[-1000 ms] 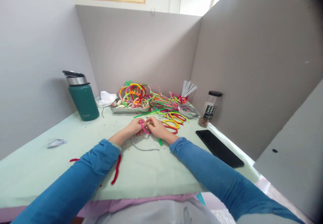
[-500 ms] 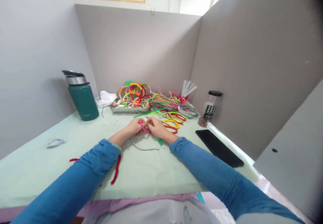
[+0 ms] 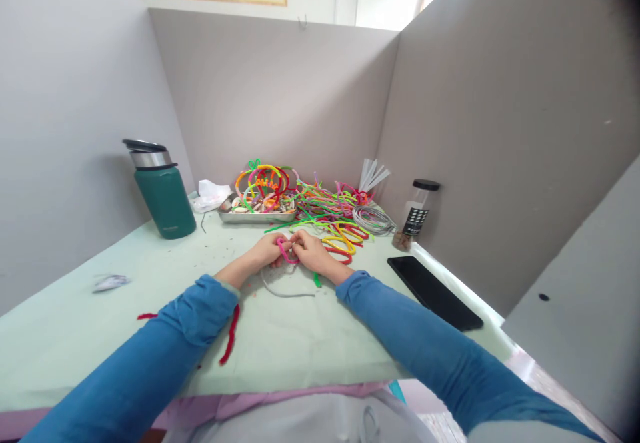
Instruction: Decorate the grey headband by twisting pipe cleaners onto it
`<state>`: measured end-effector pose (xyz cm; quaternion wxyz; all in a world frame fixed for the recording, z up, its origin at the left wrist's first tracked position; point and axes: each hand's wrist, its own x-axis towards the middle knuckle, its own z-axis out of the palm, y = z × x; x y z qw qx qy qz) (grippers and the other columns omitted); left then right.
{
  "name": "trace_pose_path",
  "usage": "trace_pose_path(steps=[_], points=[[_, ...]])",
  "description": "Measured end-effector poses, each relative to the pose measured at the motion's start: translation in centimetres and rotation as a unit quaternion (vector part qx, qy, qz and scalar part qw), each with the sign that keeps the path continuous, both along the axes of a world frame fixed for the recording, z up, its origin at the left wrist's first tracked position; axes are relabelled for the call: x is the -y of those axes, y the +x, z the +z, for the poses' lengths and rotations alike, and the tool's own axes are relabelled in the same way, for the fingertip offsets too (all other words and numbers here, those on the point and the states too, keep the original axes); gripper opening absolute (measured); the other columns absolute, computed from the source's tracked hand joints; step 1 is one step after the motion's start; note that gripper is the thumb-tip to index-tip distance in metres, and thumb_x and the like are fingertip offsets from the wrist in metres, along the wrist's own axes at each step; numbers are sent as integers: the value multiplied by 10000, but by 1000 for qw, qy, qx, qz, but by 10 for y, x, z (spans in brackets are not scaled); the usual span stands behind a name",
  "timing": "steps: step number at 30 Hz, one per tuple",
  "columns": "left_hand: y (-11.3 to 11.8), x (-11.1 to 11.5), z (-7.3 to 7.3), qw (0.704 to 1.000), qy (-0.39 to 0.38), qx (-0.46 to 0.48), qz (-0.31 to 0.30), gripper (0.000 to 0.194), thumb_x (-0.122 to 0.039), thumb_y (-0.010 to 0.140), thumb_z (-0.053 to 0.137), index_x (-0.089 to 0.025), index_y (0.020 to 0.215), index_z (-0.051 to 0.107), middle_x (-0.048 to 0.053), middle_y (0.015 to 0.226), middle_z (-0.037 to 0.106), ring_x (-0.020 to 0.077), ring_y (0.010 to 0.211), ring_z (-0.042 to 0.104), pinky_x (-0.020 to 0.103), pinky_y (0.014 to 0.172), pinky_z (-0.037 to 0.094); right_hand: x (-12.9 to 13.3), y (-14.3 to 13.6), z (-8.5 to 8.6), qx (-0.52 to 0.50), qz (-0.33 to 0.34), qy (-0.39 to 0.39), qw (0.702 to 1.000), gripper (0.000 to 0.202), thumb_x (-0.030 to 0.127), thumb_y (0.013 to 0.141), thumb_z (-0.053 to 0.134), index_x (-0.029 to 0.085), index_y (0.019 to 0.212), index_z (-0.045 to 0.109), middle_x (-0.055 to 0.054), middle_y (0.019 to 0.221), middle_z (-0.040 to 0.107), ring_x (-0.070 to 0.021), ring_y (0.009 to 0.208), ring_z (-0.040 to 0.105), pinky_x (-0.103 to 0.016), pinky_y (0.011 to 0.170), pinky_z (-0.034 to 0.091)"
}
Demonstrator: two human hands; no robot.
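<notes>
My left hand [image 3: 270, 251] is closed on a pink pipe cleaner [image 3: 284, 251], which bends in a small loop between the hands. Touching the same piece from the right, my right hand [image 3: 307, 248] has its fingertips pinched together. A grey wire [image 3: 287, 296] curves over the cloth just below the hands. The end of a green pipe cleaner [image 3: 317, 280] shows under my right wrist. Beside my left sleeve lies a red pipe cleaner [image 3: 231, 340].
Behind the hands are a metal tray [image 3: 257, 218] of small pieces, a heap of coloured pipe cleaners [image 3: 325, 202] and coiled wire [image 3: 374, 220]. A green bottle [image 3: 165, 202] stands left; a jar [image 3: 416, 216] and black phone [image 3: 434, 292] are right.
</notes>
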<state>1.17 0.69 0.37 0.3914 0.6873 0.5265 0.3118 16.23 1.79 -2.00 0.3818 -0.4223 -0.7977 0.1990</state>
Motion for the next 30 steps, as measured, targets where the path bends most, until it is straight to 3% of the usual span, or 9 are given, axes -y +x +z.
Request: trace_pose_path(steps=[15,30], points=[[1,-1,0,1000,-1,-10,6,148,-233,809,493,-170,680,460,-62,363,445,75,314,391,172,356,293,-1,0,-1,3,-1,9,1000,176,150,774,445,197,921,529,1,770,623,-143,700,543,-245,636,390],[1,2,3,1000,0,-8,11,194,-282,804,525,-170,664,451,-65,360,451,72,314,392,173,361,296,-3,0,-3,4,5,15,1000,173,143,765,443,198,907,525,6,749,615,-142,689,539,-242,630,388]])
